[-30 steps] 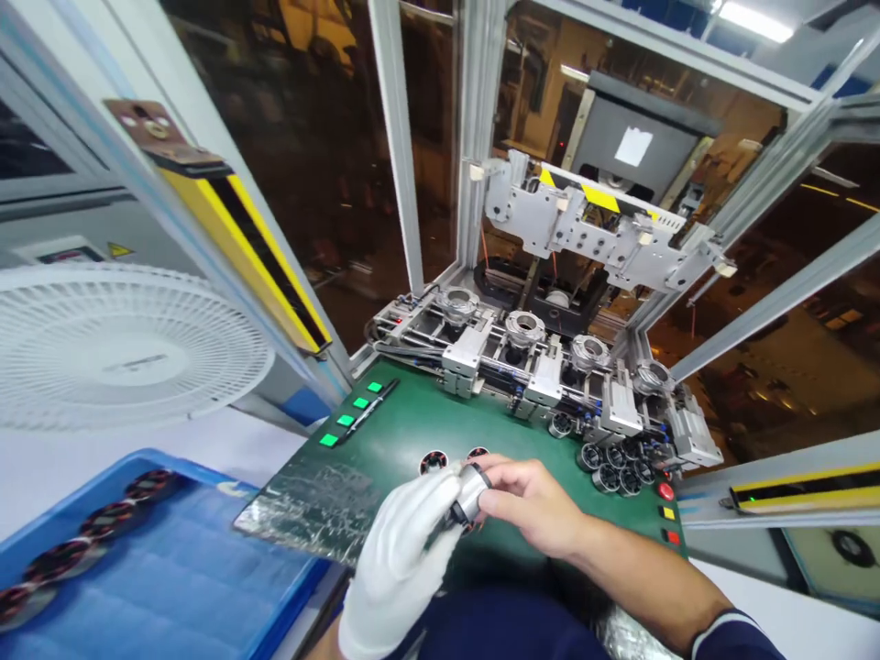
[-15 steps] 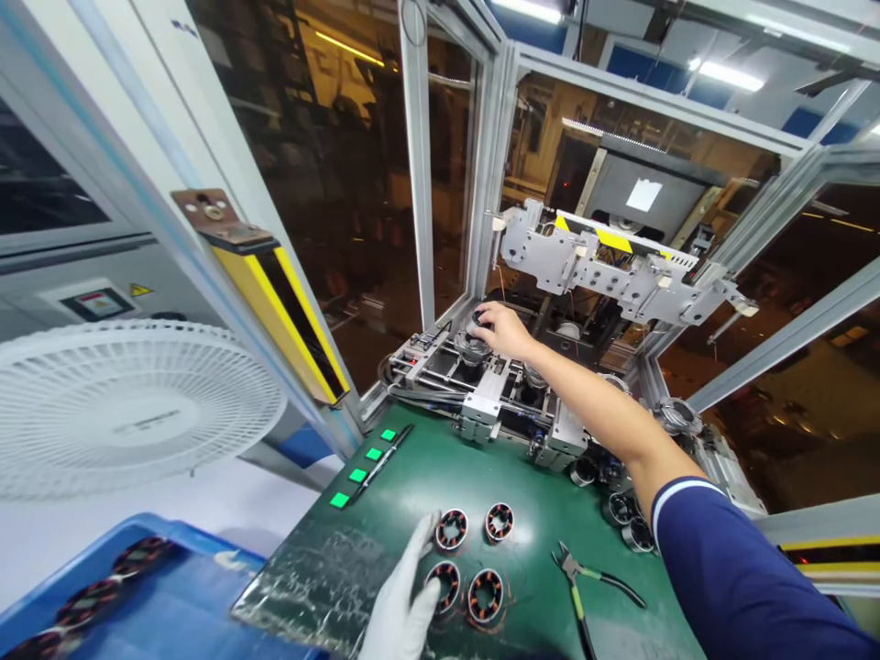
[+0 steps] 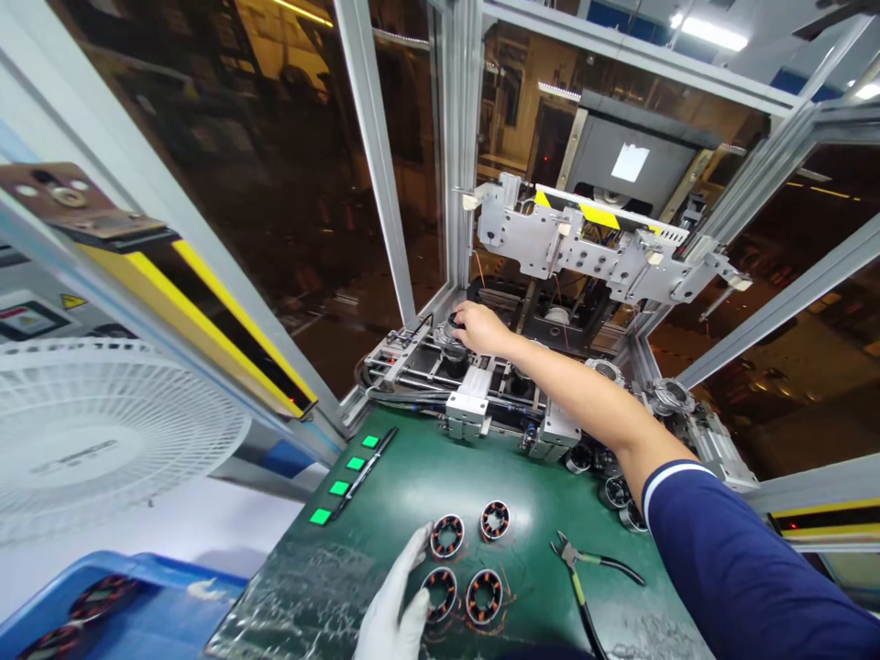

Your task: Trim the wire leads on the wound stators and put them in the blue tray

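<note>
Right hand (image 3: 483, 330) reached fixture (image 3: 448, 347), fan lettering (image 3: 83, 451) illegible

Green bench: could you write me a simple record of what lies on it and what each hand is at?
Rings: four, dark and orange inside, two by two
Cutters: right of the rings, handles spread
Green squares: four, beside a pen-like stick
Round metal parts: back right, partly behind the right arm
Left hand: white glove, open, beside the left rings
Right hand: bare, on a dark part at the leftmost fixture
</note>
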Tool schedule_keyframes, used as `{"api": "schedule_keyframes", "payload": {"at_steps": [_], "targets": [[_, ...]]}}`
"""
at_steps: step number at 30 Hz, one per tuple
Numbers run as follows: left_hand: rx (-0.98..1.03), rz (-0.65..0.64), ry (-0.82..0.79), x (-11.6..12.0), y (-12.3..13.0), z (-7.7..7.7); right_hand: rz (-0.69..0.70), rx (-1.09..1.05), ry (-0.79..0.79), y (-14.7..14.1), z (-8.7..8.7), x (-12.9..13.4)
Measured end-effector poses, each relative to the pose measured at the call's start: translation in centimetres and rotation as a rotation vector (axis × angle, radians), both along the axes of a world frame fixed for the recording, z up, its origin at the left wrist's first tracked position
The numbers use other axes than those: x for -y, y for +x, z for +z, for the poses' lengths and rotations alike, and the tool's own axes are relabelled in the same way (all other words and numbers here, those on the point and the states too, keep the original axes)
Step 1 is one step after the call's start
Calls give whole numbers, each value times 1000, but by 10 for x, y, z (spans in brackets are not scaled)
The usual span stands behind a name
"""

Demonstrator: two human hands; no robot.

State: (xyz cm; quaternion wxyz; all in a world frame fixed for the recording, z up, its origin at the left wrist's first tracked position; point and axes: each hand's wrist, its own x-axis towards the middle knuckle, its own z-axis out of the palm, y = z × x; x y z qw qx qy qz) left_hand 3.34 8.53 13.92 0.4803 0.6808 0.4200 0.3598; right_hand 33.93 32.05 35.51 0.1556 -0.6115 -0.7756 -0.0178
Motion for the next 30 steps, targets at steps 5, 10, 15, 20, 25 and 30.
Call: {"api": "schedule_keyframes", "payload": {"at_steps": [5,10,15,20,25,30], "targets": [[-4,31,-2,0,2,4,-72,130,-65,-11,12,5],[-20,33,-4,0,2,0,-106,173,-107,-17,21,7],[-38,14,4,0,2,-3,-90,196,-173,-15,30,8],[-28,19,8,-1,2,-6,84,258,-90,1,16,29],[-42,26,8,-4,4,-6,73,206,-146,1,1,42],[-46,56,-5,-2,6,-4,88,-85,194,-3,18,124]]}}
